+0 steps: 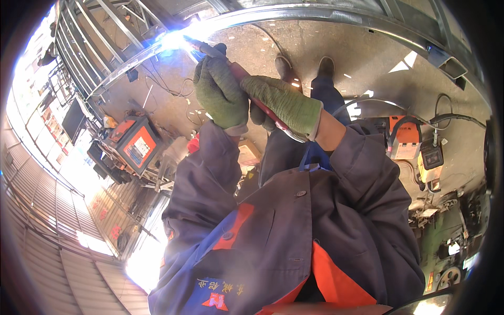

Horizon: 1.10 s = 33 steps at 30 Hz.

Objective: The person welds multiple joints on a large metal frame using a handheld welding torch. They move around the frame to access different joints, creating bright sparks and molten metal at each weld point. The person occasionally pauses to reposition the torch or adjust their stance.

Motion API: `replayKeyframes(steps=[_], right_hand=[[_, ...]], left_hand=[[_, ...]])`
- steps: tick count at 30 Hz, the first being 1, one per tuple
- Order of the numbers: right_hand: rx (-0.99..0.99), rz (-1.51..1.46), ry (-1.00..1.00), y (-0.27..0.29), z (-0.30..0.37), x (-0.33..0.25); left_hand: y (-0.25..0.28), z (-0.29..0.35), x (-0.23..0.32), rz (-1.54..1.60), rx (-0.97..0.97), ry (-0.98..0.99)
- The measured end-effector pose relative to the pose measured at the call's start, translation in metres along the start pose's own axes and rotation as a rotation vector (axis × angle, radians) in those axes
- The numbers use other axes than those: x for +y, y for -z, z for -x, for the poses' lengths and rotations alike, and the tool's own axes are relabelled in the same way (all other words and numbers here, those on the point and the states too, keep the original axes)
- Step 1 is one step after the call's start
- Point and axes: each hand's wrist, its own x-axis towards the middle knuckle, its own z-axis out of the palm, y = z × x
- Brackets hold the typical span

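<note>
A welding torch [239, 72] with a red handle and a dark neck slants up and left. At its tip a bright bluish-white arc burns against a metal frame [257, 16], and the glare hides the joint there. My right hand [286, 102], in a green glove with dark fingertips, is wrapped around the handle. Ahead of it, my left hand [220, 94] in a matching glove has its fingers curled up against the torch near the neck. Part of its grip is hidden behind the glove.
Parallel metal bars [86, 42] stretch across the far left. An orange and black machine [139, 147] stands at left, and an orange box-shaped machine [405, 137] with thick cables [441, 119] at right. Thin cables [170, 90] lie on the concrete floor [367, 68] beyond my shoes [325, 65].
</note>
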Motion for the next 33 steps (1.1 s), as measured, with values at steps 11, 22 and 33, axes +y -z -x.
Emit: replayKeyframes(steps=[11, 22, 33], right_hand=[[-0.129, -0.207, 0.029, 0.030, -0.027, 0.037], [0.003, -0.201, -0.065, 0.003, -0.010, 0.006], [0.051, -0.138, -0.018, 0.003, -0.012, 0.012]], left_hand=[[-0.001, -0.002, 0.006, -0.171, 0.010, -0.031], [-0.002, 0.001, -0.002, -0.174, 0.037, -0.042], [-0.002, -0.002, -0.003, -0.254, 0.047, -0.204]])
